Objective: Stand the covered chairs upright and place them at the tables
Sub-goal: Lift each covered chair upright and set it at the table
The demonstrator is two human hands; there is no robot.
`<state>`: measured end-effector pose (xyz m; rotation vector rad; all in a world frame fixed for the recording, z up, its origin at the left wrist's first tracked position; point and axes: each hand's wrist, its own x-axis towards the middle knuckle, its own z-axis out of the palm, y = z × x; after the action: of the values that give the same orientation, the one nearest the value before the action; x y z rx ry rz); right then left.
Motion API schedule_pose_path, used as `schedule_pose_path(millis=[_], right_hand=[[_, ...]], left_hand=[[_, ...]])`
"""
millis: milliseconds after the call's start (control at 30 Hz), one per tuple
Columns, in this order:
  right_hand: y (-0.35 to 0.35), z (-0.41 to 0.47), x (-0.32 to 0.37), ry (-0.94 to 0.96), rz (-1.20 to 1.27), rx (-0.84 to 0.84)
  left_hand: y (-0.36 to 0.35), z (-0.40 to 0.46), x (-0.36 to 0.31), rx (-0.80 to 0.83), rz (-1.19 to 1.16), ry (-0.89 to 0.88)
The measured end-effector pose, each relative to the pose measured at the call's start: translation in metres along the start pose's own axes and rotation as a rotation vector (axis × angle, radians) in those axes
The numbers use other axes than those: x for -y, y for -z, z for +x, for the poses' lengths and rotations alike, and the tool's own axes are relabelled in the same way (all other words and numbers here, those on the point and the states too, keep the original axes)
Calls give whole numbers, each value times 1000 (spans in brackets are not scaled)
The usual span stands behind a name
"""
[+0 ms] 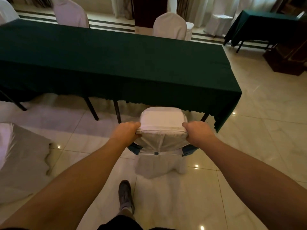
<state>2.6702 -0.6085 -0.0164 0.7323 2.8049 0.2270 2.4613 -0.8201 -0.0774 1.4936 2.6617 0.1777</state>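
A chair in a white cover [162, 123] stands upright in front of me, its seat tucked partly under the near edge of a long table with a dark green cloth [116, 63]. My left hand [127, 132] grips the left top corner of the chair's backrest. My right hand [197, 132] grips the right top corner. A dark green sash is tied round the chair's back below my hands. Another white-covered chair [20, 156] lies on its side on the floor at the left.
Two covered chairs [169, 26] [71, 14] stand upright on the table's far side. A second green-clothed table [265, 25] stands at the back right, with a dark wooden stand [287, 58] beside it. My shoe [125, 195] rests on the glossy tiled floor behind the chair.
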Motion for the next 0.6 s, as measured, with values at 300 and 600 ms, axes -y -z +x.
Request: schedule_pose_path(millis=[300, 600], right_hand=[[46, 137, 21, -61, 2, 51], [58, 244, 6, -69, -26, 30]], left_hand=[[19, 124, 94, 13, -31, -63], [33, 230, 132, 128, -30, -33]])
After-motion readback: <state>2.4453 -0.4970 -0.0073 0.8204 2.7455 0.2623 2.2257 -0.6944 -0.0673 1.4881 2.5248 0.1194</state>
